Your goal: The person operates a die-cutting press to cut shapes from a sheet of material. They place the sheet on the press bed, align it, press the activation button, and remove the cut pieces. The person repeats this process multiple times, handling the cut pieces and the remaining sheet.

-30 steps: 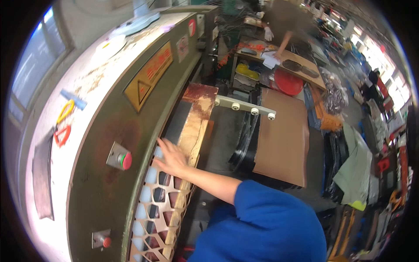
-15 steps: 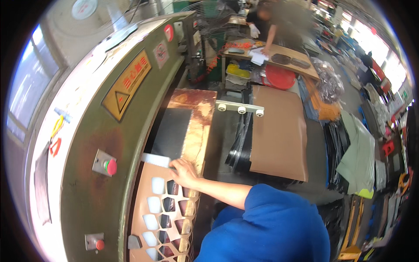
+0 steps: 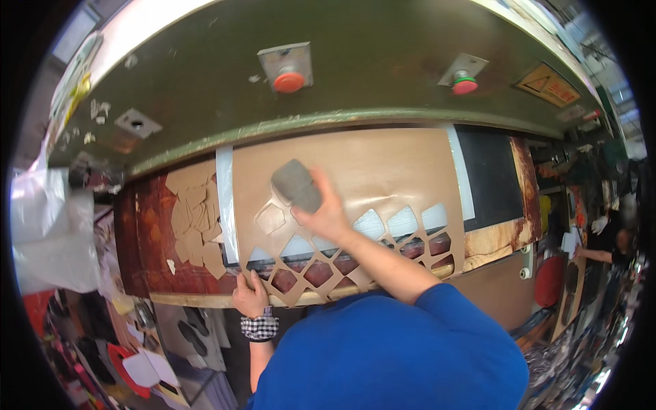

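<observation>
From where I stand, a loose heap of brown offcut pieces (image 3: 191, 225) lies on the worn red tabletop (image 3: 143, 225) at the left. Just beside it, the left hand (image 3: 251, 301) has its fingers at the near left corner of the brown sheet (image 3: 383, 157); I can't tell whether they pinch it or merely press. Next along is a pentagon-shaped piece (image 3: 270, 218) outlined in the sheet, and right by it the grey polygonal block (image 3: 296, 184), with the fingers of the right hand (image 3: 328, 215) clamped around its sides. I'd judge the step in hand to be placing the block over uncut material; whether it sits flat or is slightly lifted, the blur hides. The next move seems to call for squaring it close to that outline without overlapping, the sheet kept flat.

The sheet itself is smooth and tan, spread in the middle over a pale board (image 3: 227, 205) whose strips show at both ends. Its near half is a net of angular holes, ragged at the edge; the far half is whole, faintly creased towards the right.
</observation>
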